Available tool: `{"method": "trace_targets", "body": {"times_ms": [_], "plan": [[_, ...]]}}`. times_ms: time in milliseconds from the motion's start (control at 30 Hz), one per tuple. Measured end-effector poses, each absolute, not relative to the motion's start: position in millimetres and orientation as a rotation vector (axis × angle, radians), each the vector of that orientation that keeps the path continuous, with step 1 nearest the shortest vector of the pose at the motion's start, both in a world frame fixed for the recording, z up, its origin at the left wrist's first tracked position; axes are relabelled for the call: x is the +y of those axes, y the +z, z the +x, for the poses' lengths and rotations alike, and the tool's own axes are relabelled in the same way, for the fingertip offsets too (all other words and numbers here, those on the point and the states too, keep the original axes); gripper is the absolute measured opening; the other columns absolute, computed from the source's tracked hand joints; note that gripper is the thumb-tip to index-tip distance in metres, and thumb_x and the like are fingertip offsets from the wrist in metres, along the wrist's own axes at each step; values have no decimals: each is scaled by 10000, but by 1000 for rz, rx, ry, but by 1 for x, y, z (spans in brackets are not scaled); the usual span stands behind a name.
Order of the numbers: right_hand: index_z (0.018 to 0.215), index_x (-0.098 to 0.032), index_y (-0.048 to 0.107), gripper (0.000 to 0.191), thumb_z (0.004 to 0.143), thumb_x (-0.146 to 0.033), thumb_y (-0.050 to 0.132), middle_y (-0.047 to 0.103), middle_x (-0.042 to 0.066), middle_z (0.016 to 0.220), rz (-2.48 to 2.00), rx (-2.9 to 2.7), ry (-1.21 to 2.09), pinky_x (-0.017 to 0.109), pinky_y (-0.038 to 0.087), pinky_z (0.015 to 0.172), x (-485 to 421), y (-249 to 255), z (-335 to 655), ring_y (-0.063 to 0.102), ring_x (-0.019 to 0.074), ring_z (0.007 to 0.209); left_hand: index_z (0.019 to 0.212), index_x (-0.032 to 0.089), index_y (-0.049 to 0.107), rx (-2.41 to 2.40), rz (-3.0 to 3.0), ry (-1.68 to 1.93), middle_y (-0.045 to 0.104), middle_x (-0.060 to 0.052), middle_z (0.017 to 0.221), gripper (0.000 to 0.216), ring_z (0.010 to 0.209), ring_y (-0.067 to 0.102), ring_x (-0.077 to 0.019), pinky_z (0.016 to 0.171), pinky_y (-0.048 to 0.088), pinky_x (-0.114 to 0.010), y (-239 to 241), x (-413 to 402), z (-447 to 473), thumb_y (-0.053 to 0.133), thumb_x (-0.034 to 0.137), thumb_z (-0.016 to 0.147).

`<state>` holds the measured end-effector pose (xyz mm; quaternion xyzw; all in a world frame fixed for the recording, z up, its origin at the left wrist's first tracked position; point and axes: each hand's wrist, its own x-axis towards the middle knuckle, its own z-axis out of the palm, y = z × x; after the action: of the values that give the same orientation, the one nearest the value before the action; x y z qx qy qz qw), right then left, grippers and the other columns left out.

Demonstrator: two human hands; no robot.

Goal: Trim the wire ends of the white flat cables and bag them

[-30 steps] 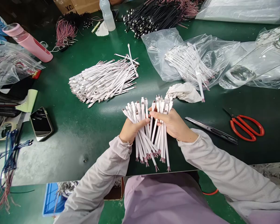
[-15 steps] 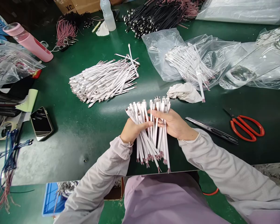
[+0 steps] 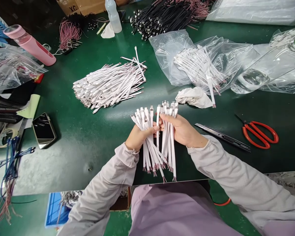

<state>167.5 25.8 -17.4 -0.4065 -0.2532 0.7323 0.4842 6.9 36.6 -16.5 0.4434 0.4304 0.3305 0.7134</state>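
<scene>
Left hand (image 3: 140,137): grip closed on a bunch of flat white cables with metal connector heads (image 3: 148,157), thumb laid across the front; the heads sit tighter than a second ago.

Right hand (image 3: 183,131): grip closed on a second bunch of flat white cables (image 3: 169,157), fingers across it; its heads have also drawn in, with one cable standing slightly clear on the inner side.

Held bunches: side by side above the near edge, pink wire ends hanging down.

Worktop: a glossy green worktop (image 3: 88,147) carries a loose pile of matching white cables (image 3: 109,86), a clear plastic bag (image 3: 167,55), a crumpled white cloth (image 3: 194,98) and red-handled scissors (image 3: 259,135).
</scene>
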Motion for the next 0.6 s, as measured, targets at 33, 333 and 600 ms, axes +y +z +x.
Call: {"method": "trace_targets", "body": {"times_ms": [33,333,600], "plan": [[760,-196,651,235,712,-378,792,541,-25,666,-968,-618,1795,292,437,584,26,-17,168,476,113,590,755,154,706,949,982,724,690,-51,742,281,724,645,-220,799,524,-422,-16,37,6,819,395,664],[762,-201,626,234,682,-316,813,560,-32,700,-1026,-643,1673,285,454,601,24,-16,168,525,126,653,935,154,724,995,812,700,688,-31,758,376,728,665,-213,805,562,-443,-9,39,1,855,307,617],[775,-160,656,249,665,-304,826,451,-57,578,-899,-564,1941,229,375,512,25,-16,167,398,67,530,838,130,685,959,748,749,698,-34,745,347,706,668,-186,810,551,-392,-14,38,7,873,291,595]]}}
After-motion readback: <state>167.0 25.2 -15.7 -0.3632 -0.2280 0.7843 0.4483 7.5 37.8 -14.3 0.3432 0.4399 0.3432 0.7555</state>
